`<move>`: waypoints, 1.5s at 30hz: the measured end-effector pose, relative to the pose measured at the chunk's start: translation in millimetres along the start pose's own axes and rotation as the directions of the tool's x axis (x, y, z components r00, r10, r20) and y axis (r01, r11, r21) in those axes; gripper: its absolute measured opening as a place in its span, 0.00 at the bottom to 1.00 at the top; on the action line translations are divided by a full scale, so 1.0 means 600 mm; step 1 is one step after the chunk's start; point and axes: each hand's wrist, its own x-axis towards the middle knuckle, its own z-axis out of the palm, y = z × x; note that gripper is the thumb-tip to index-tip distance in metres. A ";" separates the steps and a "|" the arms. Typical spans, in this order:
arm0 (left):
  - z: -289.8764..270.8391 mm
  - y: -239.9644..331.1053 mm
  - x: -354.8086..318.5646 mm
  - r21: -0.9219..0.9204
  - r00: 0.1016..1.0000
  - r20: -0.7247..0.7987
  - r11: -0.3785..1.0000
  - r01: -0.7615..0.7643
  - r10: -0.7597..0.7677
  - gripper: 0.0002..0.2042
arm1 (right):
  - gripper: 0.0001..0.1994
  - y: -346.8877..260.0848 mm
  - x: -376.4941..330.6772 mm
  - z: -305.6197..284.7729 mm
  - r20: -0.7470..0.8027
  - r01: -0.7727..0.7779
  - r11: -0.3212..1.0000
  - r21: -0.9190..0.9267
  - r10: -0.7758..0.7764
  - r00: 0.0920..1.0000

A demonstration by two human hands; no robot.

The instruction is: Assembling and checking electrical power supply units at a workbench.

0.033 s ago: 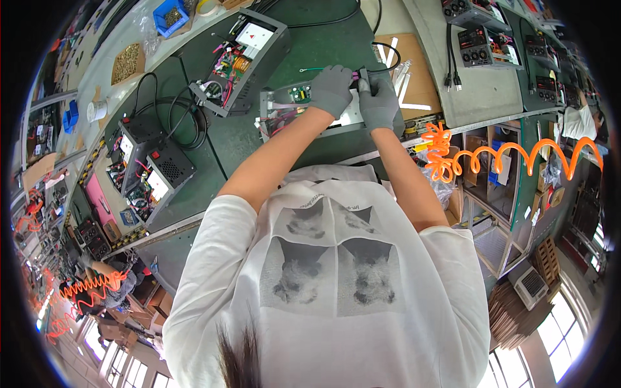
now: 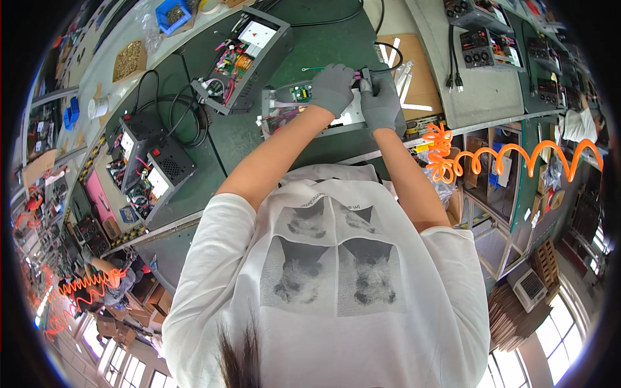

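An open grey metal case [image 2: 343, 133] lies in front of me, with a green circuit board [image 2: 301, 93] and wires at its left end. Both my hands wear grey gloves and meet at the case's right end. My left hand [image 2: 332, 89] reaches over the case, fingers curled, their tips beside a small pink wire terminal [image 2: 357, 75]. Close by, my right hand [image 2: 380, 105] is bent round the end panel, thumb against a small black part [image 2: 365, 76]. What the fingers grip is hidden. A black cable [image 2: 396, 57] loops down to this spot, and a green wire [image 2: 314, 68] lies behind.
A second open case [image 2: 259, 61] stands at back left. Farther left are a black unit [image 2: 169, 161] and coiled black cable [image 2: 187, 123]. White strips [image 2: 406, 84] lie on cardboard at right. An orange coiled air hose [image 2: 498, 158] hangs at right. A blue bin [image 2: 172, 15] holds small parts.
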 end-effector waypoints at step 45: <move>-0.197 -0.038 -0.286 -0.188 0.815 0.026 0.798 0.572 -0.579 0.26 | 0.17 -0.058 0.062 0.061 0.574 0.420 0.733 -0.535 -0.049 0.817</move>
